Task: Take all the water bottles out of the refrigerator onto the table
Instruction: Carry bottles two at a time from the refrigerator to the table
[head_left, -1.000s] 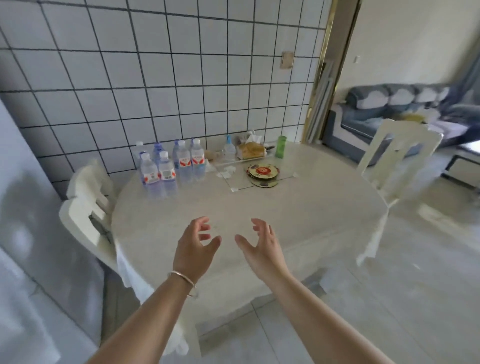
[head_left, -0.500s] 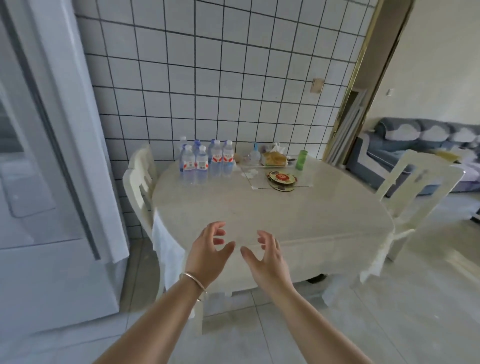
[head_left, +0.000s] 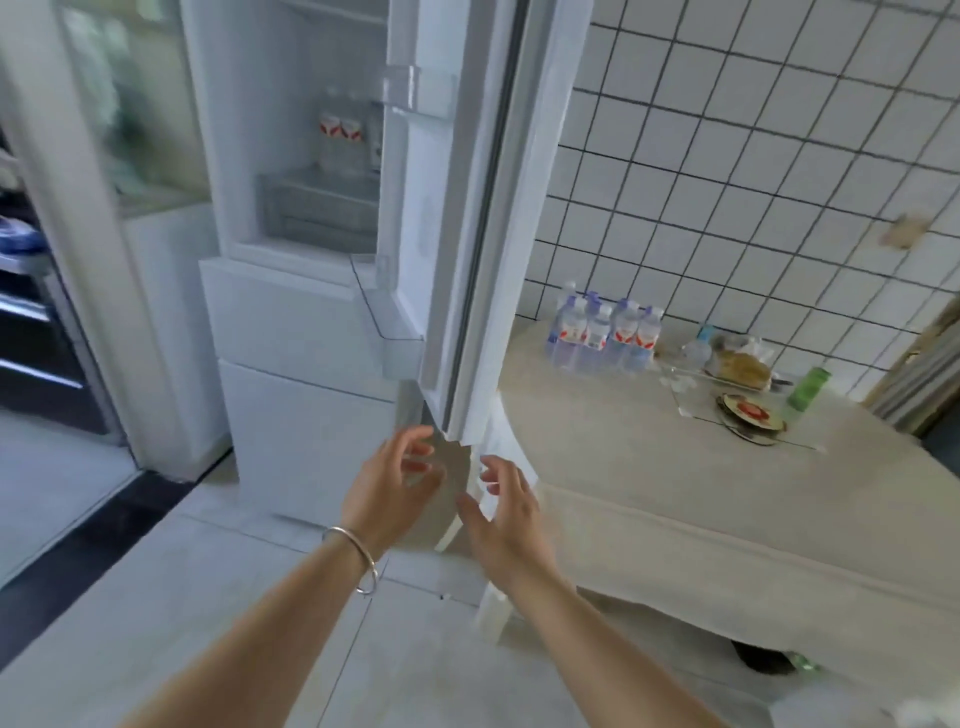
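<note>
Hands both empty, fingers spread and loosely curved, palms turned toward each other, held out low in the near centre. Left hand (head_left: 390, 486) below the lower corner of the fridge door (head_left: 467, 208); right hand (head_left: 506, 512) just right of it, in front of the draped near edge of the surface (head_left: 649, 467). Neither touching anything. Thin metal bangle (head_left: 358, 558) on the left wrist.

Fridge (head_left: 291, 322) at left centre, upper door swung open toward the right, edge-on to the camera. Inside, on a far shelf: bottles (head_left: 340, 137) with red-and-white labels, upright, close together; exact count unclear through blur. Clear drawer (head_left: 317, 208) directly beneath that shelf. Door bins (head_left: 400, 332) visible on the inner side of the door; contents not discernible. Lower fridge compartments closed.

Surface at right, covered with a pale cloth. Cluster of bottles (head_left: 605, 332) standing upright at its far left, against the tiled wall (head_left: 753, 182), touching or nearly touching one another, same red-and-white labels. Further right on the surface: a bagged item (head_left: 740, 364), a green cup (head_left: 808, 387), a round plate (head_left: 750, 415) with red markings, all near one another and well apart from the hands.

Light tiled floor (head_left: 208, 597) underfoot.
</note>
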